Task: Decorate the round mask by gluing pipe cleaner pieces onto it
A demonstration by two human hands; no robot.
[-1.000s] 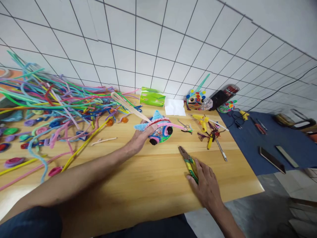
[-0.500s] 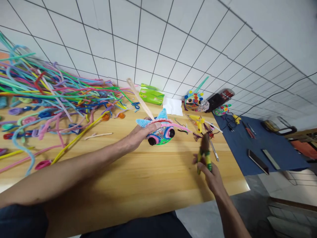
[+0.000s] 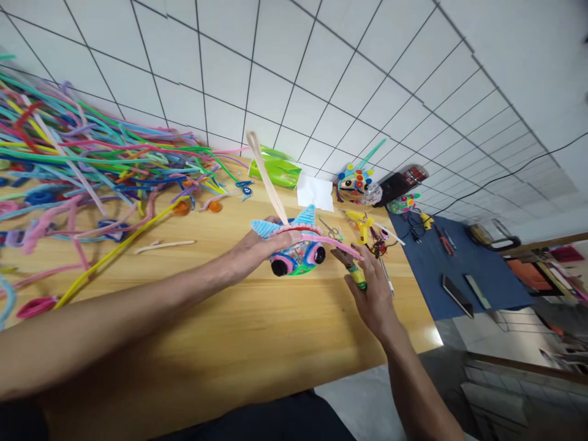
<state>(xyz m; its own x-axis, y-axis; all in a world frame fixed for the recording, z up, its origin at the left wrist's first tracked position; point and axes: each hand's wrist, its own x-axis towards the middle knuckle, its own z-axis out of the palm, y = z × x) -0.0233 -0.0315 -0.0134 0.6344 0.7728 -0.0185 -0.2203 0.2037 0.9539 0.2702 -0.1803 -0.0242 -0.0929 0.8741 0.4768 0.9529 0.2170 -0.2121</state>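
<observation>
My left hand is closed around a colourful handmade animal head with blue pipe-cleaner ears and black bulging eyes. A beige loop rises from its top, and a pink pipe cleaner sticks out to the right. At that strip's free end is my right hand, its fingertips touching or very near the pink tip. Pliers with yellow-green handles lie within the right hand's grasp, jaws pointing up and left, low over the table; the palm hides part of the handles.
Pipe cleaners heap up at the left. Behind stand a green packet, white paper and another decorated head. A yellow glue gun and scissors lie by the right hand. A phone rests on blue cloth.
My right hand has moved up and left with the pliers, reaching the pink pipe cleaner's end. My left hand keeps its hold on the animal head. The view has shifted slightly.
</observation>
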